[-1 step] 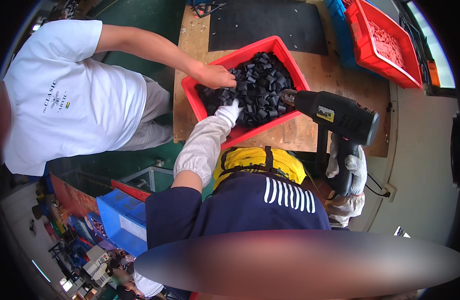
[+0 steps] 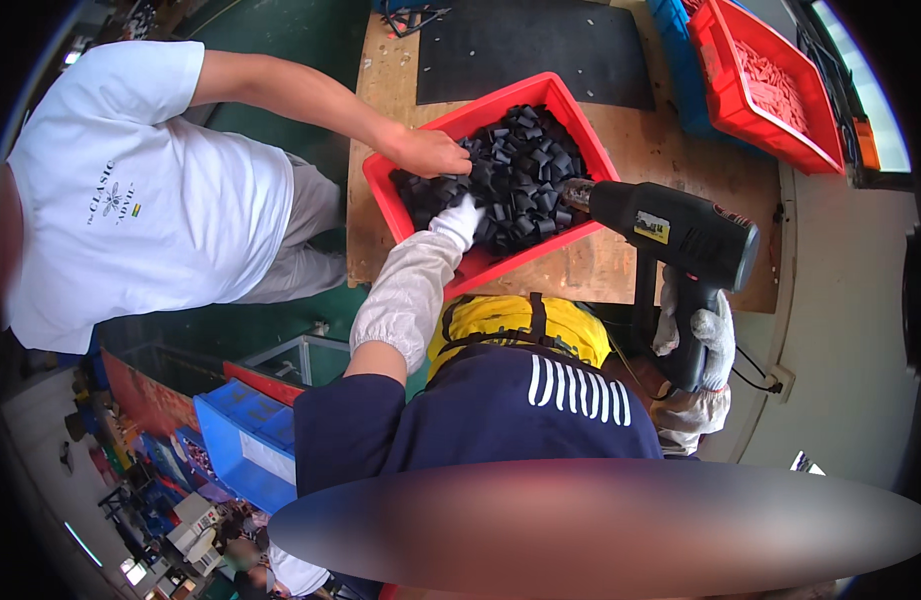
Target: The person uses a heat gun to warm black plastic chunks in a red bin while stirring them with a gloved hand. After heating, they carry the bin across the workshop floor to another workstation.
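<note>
A red bin [image 2: 410,215] full of small black curved pieces [image 2: 525,175] stands tilted on a wooden table [image 2: 660,150]. My left hand [image 2: 460,222], in a white glove and white sleeve guard, reaches into the bin's near side, its fingertips buried among the black pieces. My right hand [image 2: 698,345], also gloved, grips the handle of a black heat gun [image 2: 670,235]. The gun's metal nozzle points left over the bin's right part. Another person in a white T-shirt [image 2: 130,200] stands at the left, with a bare hand [image 2: 430,152] on the pieces at the bin's far-left side.
A second red bin [image 2: 725,30] with pale red small parts sits at the top right beside a blue bin [image 2: 675,60]. A black mat [image 2: 530,45] lies on the table's far part. Blue bins [image 2: 235,430] and a glass box [image 2: 300,360] stand on the floor, lower left.
</note>
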